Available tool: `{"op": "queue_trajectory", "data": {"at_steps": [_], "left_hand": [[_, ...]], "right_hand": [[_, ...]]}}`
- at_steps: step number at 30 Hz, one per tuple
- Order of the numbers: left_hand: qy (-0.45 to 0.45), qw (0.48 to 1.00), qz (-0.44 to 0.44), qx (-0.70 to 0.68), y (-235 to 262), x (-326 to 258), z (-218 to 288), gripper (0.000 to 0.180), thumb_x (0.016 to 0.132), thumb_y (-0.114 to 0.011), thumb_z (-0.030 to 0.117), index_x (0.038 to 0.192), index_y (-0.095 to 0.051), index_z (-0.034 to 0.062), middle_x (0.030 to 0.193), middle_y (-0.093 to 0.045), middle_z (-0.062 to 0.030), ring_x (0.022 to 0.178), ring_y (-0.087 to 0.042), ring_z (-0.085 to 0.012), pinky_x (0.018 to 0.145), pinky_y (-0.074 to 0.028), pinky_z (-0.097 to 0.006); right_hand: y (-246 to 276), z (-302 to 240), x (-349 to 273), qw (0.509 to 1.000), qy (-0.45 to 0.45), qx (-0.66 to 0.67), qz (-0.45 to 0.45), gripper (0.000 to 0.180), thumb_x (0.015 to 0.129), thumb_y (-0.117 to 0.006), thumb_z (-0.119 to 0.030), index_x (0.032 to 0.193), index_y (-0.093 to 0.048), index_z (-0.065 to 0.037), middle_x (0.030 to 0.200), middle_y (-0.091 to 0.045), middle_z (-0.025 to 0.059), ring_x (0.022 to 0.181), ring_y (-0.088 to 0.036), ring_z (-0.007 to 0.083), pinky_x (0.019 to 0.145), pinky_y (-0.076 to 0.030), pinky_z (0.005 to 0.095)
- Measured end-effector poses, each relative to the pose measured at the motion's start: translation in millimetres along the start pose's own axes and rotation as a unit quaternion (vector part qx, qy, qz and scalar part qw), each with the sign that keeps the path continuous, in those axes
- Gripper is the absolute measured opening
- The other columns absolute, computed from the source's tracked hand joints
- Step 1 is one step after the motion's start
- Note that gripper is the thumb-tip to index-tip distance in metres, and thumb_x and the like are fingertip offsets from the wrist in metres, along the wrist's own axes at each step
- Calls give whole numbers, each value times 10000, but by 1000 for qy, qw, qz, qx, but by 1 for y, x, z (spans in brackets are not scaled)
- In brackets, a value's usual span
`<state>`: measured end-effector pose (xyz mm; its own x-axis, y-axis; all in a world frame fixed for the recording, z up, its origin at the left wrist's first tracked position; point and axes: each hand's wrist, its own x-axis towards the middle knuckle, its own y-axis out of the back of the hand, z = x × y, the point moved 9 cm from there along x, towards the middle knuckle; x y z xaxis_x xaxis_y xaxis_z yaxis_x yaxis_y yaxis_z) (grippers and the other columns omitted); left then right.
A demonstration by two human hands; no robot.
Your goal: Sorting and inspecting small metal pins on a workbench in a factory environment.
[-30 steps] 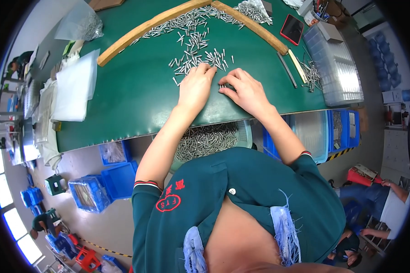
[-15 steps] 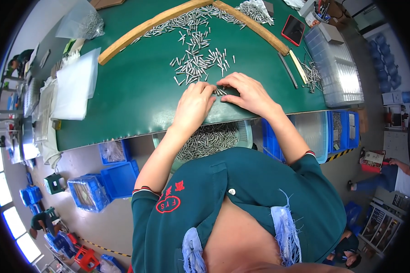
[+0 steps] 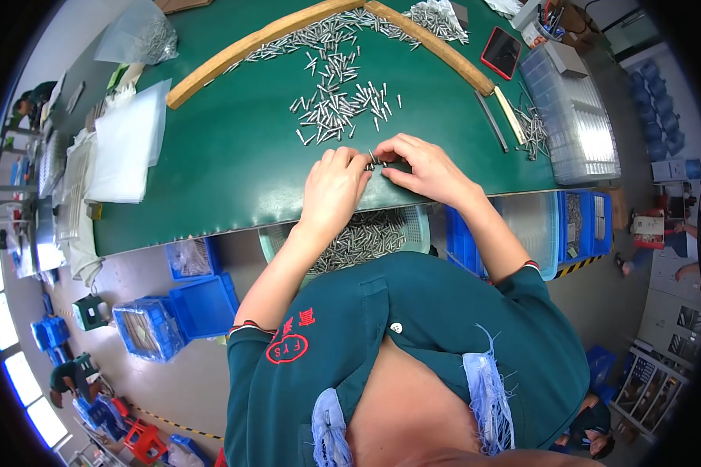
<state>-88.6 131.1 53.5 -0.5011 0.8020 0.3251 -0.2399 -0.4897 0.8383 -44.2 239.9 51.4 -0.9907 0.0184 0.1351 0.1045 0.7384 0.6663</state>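
Observation:
Close to the near edge of the green tabletop, my left hand [image 3: 333, 185] and my right hand [image 3: 430, 170] face each other with fingertips bent inward. Between them are a few small silver metal pins [image 3: 375, 163], gripped at the fingertips; the fingers partly cover them. Just beyond my hands lies a loose pile of the same pins [image 3: 331, 115], pointing in all directions. It narrows into a trail toward a larger heap [image 3: 319, 35] at the back. Below the table edge, a pale green basket [image 3: 421, 229] full of pins sits in front of my body.
Two wooden bars [image 3: 241, 58] form an angle around the back heap. At the right are a red-edged phone [image 3: 501, 53], a thin dark rod [image 3: 491, 121] and stacked clear plastic trays [image 3: 572, 113]. Plastic sheets [image 3: 125, 148] lie at the left. Blue bins [image 3: 202, 305] stand below.
Both hands have drawn slightly nearer to me, away from the loose pile, with the few pins between them. Some pins at the pile's near right edge are gone from there.

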Motion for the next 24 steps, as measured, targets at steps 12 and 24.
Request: {"op": "queue_trajectory", "data": {"at_steps": [12,24], "left_hand": [[28,999,23,23,2,-6,-2,220,764,-701,155,959,-624,89,881,-569,-51,835,-563,-246,719,-473,-358],[78,996,16,28,5,-11,-6,162,778,-692,175,890,-616,86,827,-570,-62,797,-571,-247,685,-475,-368]], "right_hand": [[-6,-5,5,992,10,-128,-21,274,795,-693,-187,1038,-643,-72,1045,-587,46,989,-580,241,834,-480,342],[-4,-14,1,994,30,-108,0,229,791,-693,-220,991,-652,-116,981,-594,18,910,-600,227,757,-500,352]]}}
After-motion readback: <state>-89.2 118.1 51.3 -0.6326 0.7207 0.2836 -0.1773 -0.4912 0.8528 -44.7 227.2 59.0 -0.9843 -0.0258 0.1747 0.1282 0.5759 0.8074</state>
